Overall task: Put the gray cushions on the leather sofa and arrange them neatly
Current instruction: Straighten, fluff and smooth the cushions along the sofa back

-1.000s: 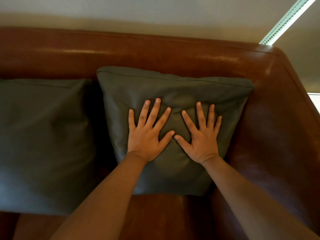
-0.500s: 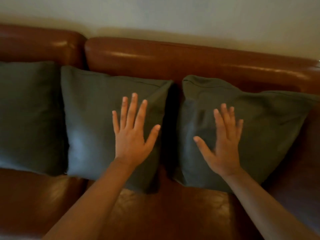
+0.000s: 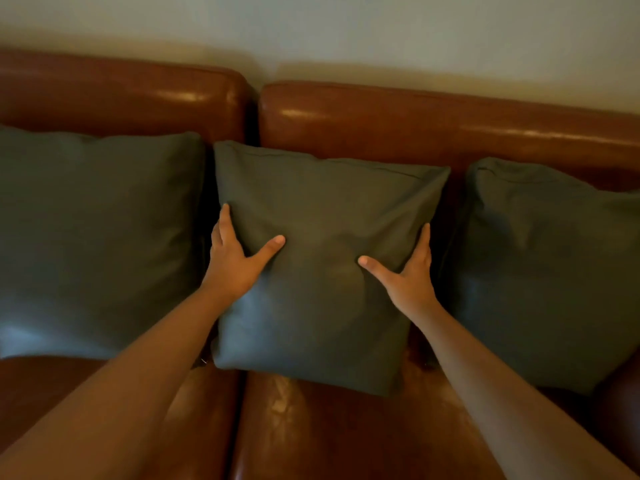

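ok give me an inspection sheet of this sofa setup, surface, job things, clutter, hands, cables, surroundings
surface: brown leather sofa, two seat sections, seam running under the middle cushion
job's things: three gray cushions upright against the backrest; left cushion, middle cushion, right cushion; dark gaps between them
clutter: nothing seen
grippers: left hand grips the middle cushion's left edge, right hand its right edge, thumbs on the front face
cables: nothing seen
surroundings: plain pale wall behind the backrest

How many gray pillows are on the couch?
3: left cushion, middle cushion held between both hands, right cushion. More may sit outside the view.
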